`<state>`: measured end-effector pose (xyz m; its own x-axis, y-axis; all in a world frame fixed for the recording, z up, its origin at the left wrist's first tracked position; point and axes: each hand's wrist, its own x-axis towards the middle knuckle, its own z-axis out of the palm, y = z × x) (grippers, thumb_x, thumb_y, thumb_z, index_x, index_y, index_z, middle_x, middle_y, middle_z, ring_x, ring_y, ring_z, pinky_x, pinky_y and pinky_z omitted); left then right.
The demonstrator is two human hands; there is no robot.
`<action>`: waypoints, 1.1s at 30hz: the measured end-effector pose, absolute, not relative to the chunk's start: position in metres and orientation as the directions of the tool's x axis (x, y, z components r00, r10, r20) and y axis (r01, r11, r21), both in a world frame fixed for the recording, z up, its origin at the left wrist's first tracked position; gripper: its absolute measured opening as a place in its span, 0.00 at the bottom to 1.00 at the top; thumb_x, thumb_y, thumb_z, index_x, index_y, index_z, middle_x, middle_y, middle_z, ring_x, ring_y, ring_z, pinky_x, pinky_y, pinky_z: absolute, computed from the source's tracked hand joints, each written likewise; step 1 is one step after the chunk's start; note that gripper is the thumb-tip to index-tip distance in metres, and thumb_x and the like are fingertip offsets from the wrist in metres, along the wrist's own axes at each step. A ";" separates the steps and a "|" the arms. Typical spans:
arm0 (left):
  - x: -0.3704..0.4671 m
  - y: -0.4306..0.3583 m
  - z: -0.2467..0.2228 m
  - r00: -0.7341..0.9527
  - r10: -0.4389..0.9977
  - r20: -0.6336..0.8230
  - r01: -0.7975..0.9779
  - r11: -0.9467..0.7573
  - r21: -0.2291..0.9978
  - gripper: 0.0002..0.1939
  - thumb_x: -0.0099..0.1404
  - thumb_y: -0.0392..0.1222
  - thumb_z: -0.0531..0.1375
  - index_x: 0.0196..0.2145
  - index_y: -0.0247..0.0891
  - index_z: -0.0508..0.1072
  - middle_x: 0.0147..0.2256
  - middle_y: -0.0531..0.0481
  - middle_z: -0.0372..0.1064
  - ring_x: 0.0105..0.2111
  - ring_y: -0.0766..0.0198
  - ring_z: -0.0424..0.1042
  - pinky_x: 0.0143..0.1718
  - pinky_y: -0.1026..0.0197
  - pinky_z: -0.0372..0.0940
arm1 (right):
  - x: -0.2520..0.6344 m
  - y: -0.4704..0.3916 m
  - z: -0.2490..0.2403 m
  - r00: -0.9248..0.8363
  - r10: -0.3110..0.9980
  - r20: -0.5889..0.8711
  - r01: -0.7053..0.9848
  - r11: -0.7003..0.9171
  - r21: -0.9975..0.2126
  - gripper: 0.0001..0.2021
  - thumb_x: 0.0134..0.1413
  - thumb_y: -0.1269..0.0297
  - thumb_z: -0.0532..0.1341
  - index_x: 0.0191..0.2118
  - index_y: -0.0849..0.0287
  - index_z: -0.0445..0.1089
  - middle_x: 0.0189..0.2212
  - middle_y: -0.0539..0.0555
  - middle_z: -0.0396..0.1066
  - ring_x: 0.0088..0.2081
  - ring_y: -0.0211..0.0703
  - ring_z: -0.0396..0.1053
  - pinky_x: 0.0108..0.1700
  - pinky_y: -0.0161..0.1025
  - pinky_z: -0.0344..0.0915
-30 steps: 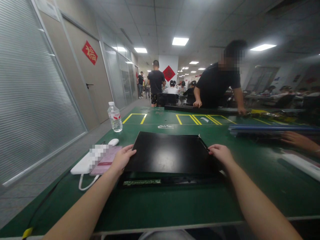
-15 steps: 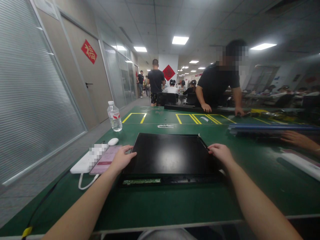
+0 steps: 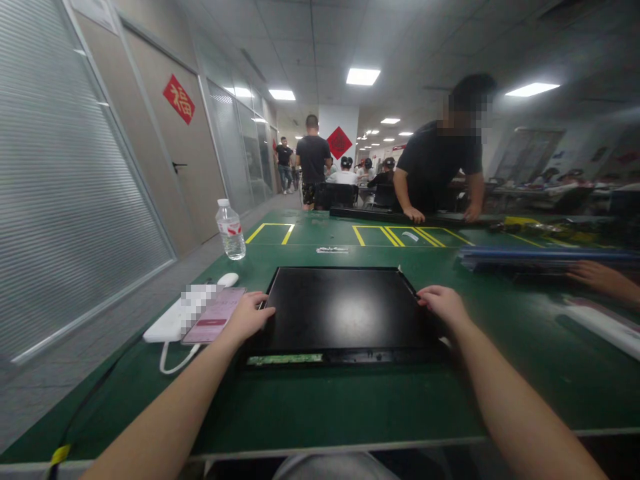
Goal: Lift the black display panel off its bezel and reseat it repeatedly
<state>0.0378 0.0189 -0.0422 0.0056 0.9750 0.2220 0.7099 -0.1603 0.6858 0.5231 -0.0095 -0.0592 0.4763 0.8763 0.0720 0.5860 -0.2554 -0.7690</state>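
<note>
A flat black LCD screen panel (image 3: 330, 310) lies in front of me, its glossy face up and reflecting a light. Beneath it is a black frame (image 3: 400, 358), whose near strip shows past the panel's edge. A green circuit board (image 3: 286, 359) runs along the left part of that strip. My left hand (image 3: 253, 312) grips the panel's left side, thumb on the face and fingers at the edge. At the right edge my right hand (image 3: 443, 305) pinches the panel between thumb and fingers. The fingertips' exact hold underneath is hidden.
Left on the green table (image 3: 350, 413) are a phone (image 3: 215, 319), a white power bank (image 3: 167, 325), a white mouse-like object (image 3: 228, 280) and a water bottle (image 3: 231, 230). To the right, another person's hand (image 3: 603, 277) is near a blue-grey bar (image 3: 545, 255). A person (image 3: 437, 167) leans over the far side.
The panel has settled slightly lower and closer over the frame, narrowing the gap at its near edge. Both hands keep their hold. The view has shifted a little.
</note>
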 end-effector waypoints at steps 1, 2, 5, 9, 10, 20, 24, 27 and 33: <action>0.037 0.020 -0.043 0.017 0.976 0.216 0.735 -0.159 0.660 0.08 0.50 0.41 0.63 0.29 0.38 0.78 0.45 0.42 0.77 0.52 0.45 0.71 0.56 0.49 0.63 | 0.523 -0.010 -0.059 0.479 0.875 0.068 0.582 -0.258 -0.772 0.11 0.47 0.64 0.60 0.34 0.58 0.79 0.27 0.54 0.79 0.29 0.43 0.73 0.32 0.36 0.63; 0.037 0.020 -0.044 0.020 0.977 0.213 0.756 -0.154 0.637 0.09 0.50 0.42 0.62 0.30 0.38 0.79 0.47 0.41 0.77 0.53 0.44 0.71 0.56 0.49 0.63 | 0.522 -0.010 -0.059 0.482 0.874 0.065 0.575 -0.260 -0.776 0.11 0.47 0.64 0.60 0.34 0.57 0.79 0.27 0.54 0.79 0.29 0.43 0.72 0.32 0.36 0.63; 0.036 0.022 -0.047 0.021 0.977 0.210 0.803 -0.142 0.579 0.12 0.51 0.43 0.61 0.33 0.37 0.80 0.51 0.38 0.75 0.54 0.44 0.71 0.56 0.50 0.63 | 0.522 -0.010 -0.058 0.489 0.870 0.063 0.566 -0.262 -0.781 0.12 0.45 0.63 0.60 0.34 0.57 0.79 0.27 0.54 0.79 0.29 0.44 0.72 0.31 0.37 0.62; 0.035 0.024 -0.050 0.029 0.977 0.213 0.835 -0.141 0.532 0.12 0.52 0.42 0.61 0.34 0.36 0.80 0.52 0.38 0.74 0.56 0.45 0.70 0.58 0.51 0.62 | 0.521 -0.011 -0.057 0.492 0.865 0.096 0.581 -0.245 -0.776 0.11 0.45 0.63 0.61 0.33 0.57 0.79 0.26 0.54 0.79 0.30 0.45 0.73 0.31 0.37 0.61; 0.035 0.025 -0.050 0.029 0.977 0.212 0.838 -0.139 0.528 0.13 0.52 0.42 0.61 0.34 0.36 0.80 0.53 0.38 0.74 0.56 0.45 0.69 0.58 0.51 0.62 | 0.521 -0.012 -0.057 0.493 0.864 0.102 0.582 -0.241 -0.776 0.11 0.45 0.63 0.61 0.33 0.57 0.79 0.26 0.54 0.78 0.31 0.45 0.73 0.32 0.37 0.61; 0.034 0.025 -0.053 0.061 0.978 0.200 0.880 -0.147 0.452 0.18 0.56 0.43 0.61 0.42 0.32 0.80 0.56 0.33 0.71 0.57 0.45 0.69 0.60 0.50 0.60 | 0.518 -0.013 -0.054 0.499 0.859 0.111 0.582 -0.238 -0.777 0.10 0.45 0.62 0.61 0.32 0.57 0.79 0.26 0.54 0.78 0.31 0.46 0.74 0.33 0.38 0.62; 0.035 0.025 -0.053 0.080 0.978 0.192 0.897 -0.155 0.414 0.19 0.58 0.43 0.60 0.44 0.31 0.79 0.57 0.33 0.70 0.58 0.46 0.68 0.61 0.51 0.59 | 0.516 -0.014 -0.052 0.498 0.862 0.091 0.572 -0.248 -0.782 0.11 0.45 0.63 0.60 0.32 0.57 0.79 0.26 0.54 0.78 0.33 0.46 0.74 0.34 0.38 0.63; 0.034 0.026 -0.054 0.098 0.976 0.196 0.905 -0.169 0.390 0.20 0.58 0.44 0.59 0.45 0.30 0.79 0.56 0.32 0.70 0.58 0.47 0.68 0.61 0.53 0.59 | 0.516 -0.014 -0.052 0.516 0.853 0.080 0.562 -0.267 -0.783 0.11 0.44 0.63 0.61 0.32 0.57 0.79 0.26 0.54 0.78 0.32 0.46 0.74 0.33 0.38 0.62; 0.033 0.028 -0.057 0.111 0.970 0.215 0.901 -0.189 0.390 0.20 0.58 0.45 0.59 0.44 0.31 0.79 0.55 0.33 0.71 0.57 0.45 0.68 0.61 0.50 0.59 | 0.520 -0.012 -0.055 0.511 0.854 0.099 0.581 -0.259 -0.772 0.10 0.45 0.62 0.62 0.32 0.56 0.79 0.25 0.54 0.78 0.31 0.46 0.74 0.31 0.37 0.62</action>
<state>0.0334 0.0277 -0.0569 0.1108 0.9703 0.2151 0.9013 -0.1893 0.3897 0.5195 -0.0119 -0.0553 0.5114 0.8537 0.0987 0.5809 -0.2588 -0.7717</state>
